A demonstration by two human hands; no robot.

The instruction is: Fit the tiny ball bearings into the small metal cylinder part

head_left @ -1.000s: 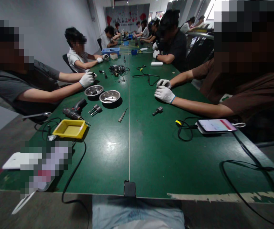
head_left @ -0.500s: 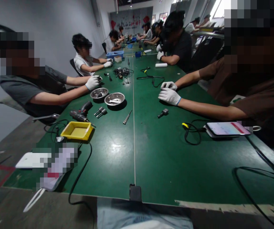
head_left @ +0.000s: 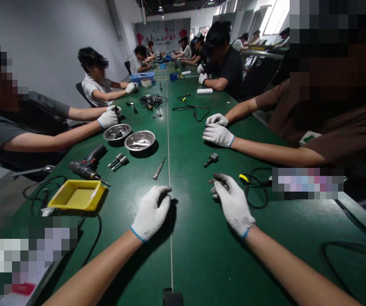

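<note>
My left hand (head_left: 152, 211), in a white glove with a blue cuff, is over the green table (head_left: 198, 263) left of centre, fingers apart and nothing seen in them. A screwdriver (head_left: 159, 168) lies just beyond it. My right hand (head_left: 232, 202), gloved alike with dark fingertips, hovers right of the centre line, its fingers spread and empty. Beyond that hand lies a dark metal tool piece (head_left: 211, 160). Two similar pieces (head_left: 118, 161) rest side by side at the left, near two steel bowls (head_left: 139, 140) (head_left: 117, 132) with small parts inside.
A yellow tray (head_left: 77, 195) and a power drill (head_left: 87, 163) are on the left. Black cables (head_left: 257, 189) lie at the right. Gloved co-workers' hands (head_left: 218, 135) (head_left: 108, 118) are over both table sides. A dark clamp (head_left: 172, 297) sits at the near edge.
Both my hands have come into view over the table. The camera view has shifted, so the tray and bowls appear lower and further left.
</note>
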